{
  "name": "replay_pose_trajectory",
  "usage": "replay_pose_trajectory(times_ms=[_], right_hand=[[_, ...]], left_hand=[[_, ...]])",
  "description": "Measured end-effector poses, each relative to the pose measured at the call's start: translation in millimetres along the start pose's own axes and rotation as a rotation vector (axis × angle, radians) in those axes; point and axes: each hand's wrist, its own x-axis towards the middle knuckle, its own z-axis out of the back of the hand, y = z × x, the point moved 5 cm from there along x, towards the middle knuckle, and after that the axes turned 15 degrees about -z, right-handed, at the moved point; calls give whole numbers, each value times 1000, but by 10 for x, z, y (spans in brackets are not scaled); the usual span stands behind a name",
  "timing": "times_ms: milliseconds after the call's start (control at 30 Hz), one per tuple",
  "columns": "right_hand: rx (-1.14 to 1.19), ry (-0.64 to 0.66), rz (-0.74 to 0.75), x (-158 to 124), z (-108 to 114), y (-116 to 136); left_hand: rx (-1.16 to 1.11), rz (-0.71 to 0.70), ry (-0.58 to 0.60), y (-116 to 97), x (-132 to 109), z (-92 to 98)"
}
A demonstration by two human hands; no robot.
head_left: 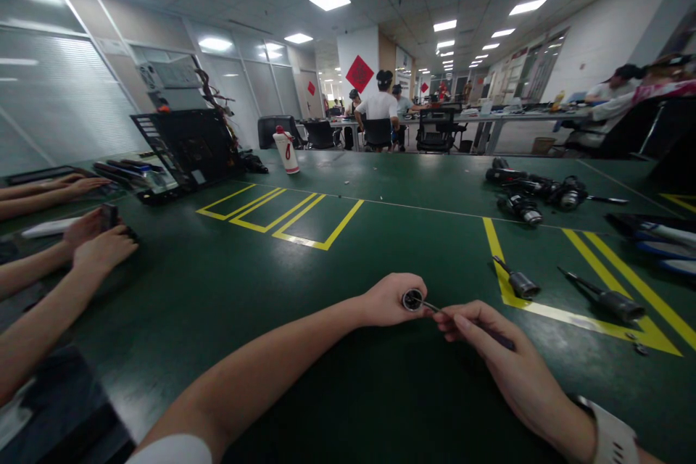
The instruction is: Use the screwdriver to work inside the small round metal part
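My left hand (392, 297) is closed around a small round metal cup-shaped part (412, 299), its hollow end turned towards me. In my right hand (497, 348) is a thin-shafted tool (503, 339) with a dark handle, pinched between thumb and fingers. The tool's shaft reaches left to the mouth of the metal part; its tip is hard to make out there. Right of my hands lie two similar metal cups with long thin stems, one nearer (522, 284) and one further right (623, 304). A few small metal pieces (640, 349) lie below the right one.
Yellow tape (570, 319) marks areas on the green table (244, 348). Several black cylindrical parts (544, 192) lie at the back right. A white bottle (286, 152) stands near a black panel device (188, 145). Another person's hands (103, 250) work at the left.
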Motion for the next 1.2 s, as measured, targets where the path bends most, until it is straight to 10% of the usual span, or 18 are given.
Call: replay_pose_trajectory(times_ms=[267,700,1200], right_hand=[[-249,-9,97,-80,-35,58],[181,67,-90,39,8,-64],[-147,-61,76,-32,44,-19]], left_hand=[[154,-58,79,-10,2,-63],[-2,-49,-11,-2,-1,-20],[-54,5,-81,10,-17,23]])
